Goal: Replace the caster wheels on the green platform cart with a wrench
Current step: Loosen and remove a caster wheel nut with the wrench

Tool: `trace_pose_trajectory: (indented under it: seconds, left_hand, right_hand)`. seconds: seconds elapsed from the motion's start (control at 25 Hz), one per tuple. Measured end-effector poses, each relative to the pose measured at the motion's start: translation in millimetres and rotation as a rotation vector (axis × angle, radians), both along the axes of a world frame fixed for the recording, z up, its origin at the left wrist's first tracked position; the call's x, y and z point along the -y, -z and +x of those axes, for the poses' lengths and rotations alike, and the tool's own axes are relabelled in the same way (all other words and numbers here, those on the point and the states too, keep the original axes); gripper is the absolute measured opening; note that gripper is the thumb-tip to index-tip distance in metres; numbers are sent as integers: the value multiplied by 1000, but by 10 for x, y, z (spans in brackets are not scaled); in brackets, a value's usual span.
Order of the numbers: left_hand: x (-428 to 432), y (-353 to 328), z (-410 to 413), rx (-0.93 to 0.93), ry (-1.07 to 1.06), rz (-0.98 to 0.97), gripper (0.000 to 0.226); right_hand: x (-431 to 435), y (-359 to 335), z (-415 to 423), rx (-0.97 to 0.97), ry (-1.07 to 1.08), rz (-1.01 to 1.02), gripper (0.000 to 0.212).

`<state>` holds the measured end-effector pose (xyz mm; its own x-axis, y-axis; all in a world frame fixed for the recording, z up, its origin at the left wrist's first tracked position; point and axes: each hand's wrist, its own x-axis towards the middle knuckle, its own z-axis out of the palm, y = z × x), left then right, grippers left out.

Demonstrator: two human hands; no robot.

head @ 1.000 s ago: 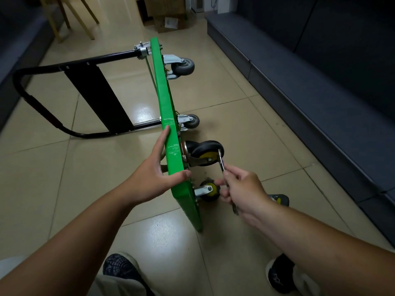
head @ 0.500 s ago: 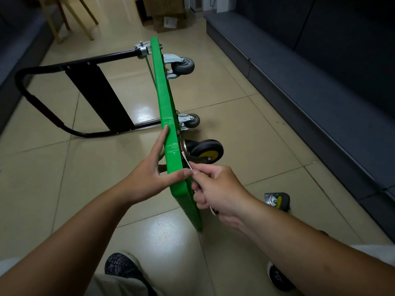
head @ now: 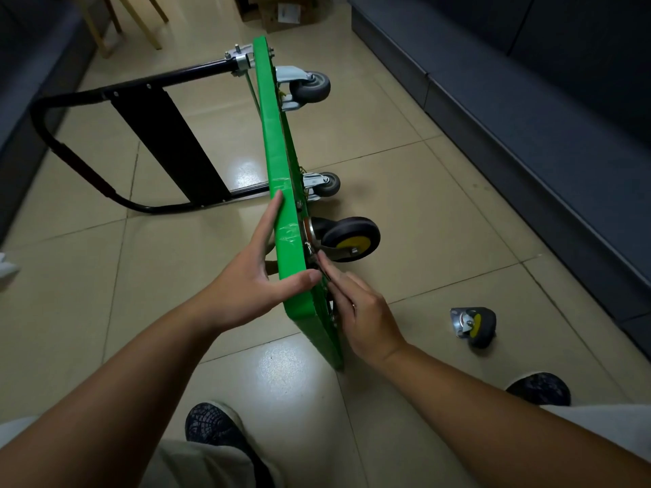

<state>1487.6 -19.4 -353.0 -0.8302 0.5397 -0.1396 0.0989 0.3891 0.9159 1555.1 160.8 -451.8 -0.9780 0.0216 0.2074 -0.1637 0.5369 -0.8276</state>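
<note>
On the tiled floor (head: 405, 191), steadies the green platform cart (head: 278, 163), stood on its long edge with black handle (head: 105, 96) lying to the left, using the left hand (head: 246, 280): straight fingers flat against the deck's left face, thumb across the top edge. Pinches a slim wrench (head: 311, 249) in the right hand (head: 363, 311) just beside that thumb, at the mount of a yellow-hubbed caster (head: 350, 237). Off to the right on the floor, well apart, a loose caster (head: 473, 325).

Glossy beige floor tiles (head: 405, 206) under me catch two bright light reflections. A long dark grey-blue bench (head: 528, 135) runs along my right; pale wooden chair legs (head: 105, 26) and brown cardboard boxes (head: 281, 12) stand far off.
</note>
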Motion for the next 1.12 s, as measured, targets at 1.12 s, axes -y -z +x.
trace_pose_trajectory:
  seconds: [1.12]
  left_hand:
    - [-41, -9, -3, -20, -1, 8, 115]
  right_hand:
    - [63, -906, 154, 717, 248, -1022, 26]
